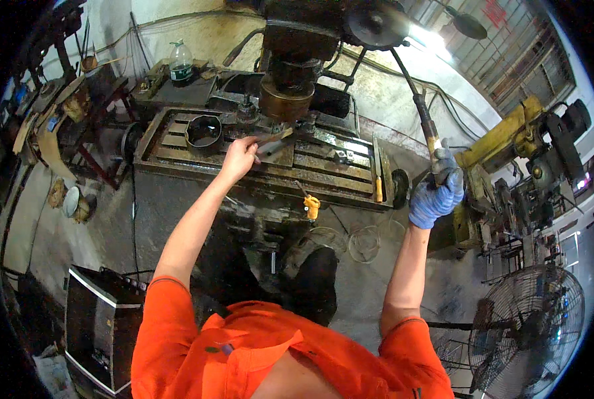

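Lever (427, 125) clamped in my gloved right hand (438, 194), some brush-like tool (274, 137) pinched in my bare left hand (241, 158), so yeah, hands well apart.

A person in an orange shirt (243, 352) is working at a metal milling-type machine (287, 100), its head looming at 12 o'clock over a slotted table (323, 163). At 10 o'clock, the bare left hand (241, 157) is gripping a slim implement (275, 137) above the table, while a round dark pan (203, 135) is sitting farther out in that direction. At 3 o'clock, the right hand (438, 193), in a blue-grey glove, is grasping a long lever (424, 113). A clear green-tinted bottle (181, 65) is standing at 11 o'clock and a caged fan (533, 332) is filling 4 o'clock
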`<state>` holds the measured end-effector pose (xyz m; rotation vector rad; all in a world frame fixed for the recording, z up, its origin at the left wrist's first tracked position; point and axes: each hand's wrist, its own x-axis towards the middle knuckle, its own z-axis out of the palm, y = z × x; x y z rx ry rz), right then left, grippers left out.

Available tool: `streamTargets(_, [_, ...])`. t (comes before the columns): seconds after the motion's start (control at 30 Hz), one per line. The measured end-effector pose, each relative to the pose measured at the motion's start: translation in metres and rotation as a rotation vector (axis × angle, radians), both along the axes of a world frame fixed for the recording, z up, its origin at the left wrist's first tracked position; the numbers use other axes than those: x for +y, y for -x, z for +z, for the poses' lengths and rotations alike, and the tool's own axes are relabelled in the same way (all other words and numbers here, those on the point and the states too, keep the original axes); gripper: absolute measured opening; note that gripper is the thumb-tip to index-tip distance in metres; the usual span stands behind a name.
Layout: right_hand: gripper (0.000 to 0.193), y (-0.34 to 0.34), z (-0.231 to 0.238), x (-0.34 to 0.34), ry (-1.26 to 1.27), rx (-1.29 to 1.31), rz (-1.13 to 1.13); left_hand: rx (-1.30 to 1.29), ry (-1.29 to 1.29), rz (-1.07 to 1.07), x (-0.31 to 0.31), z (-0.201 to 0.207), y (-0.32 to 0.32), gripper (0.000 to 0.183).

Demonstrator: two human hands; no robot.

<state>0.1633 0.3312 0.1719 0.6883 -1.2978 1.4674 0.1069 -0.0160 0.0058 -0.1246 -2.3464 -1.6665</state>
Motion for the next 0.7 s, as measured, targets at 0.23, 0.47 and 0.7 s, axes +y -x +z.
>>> streamTargets(0.23, [0.034, -0.003, -0.01, 0.004, 0.097, -0.099, 0.029, -0.016, -0.117, 0.006, 0.0, 0.0, -0.006, 0.027])
streamTargets(0.47, [0.035, -0.008, 0.005, 0.001, 0.09, -0.134, -0.087, -0.057, -0.15, -0.001, -0.012, 0.0, -0.007, 0.028])
streamTargets(0.7, [0.029, -0.01, 0.011, 0.014, 0.108, -0.193, 0.111, -0.098, -0.243, -0.02, -0.011, 0.003, -0.005, 0.026])
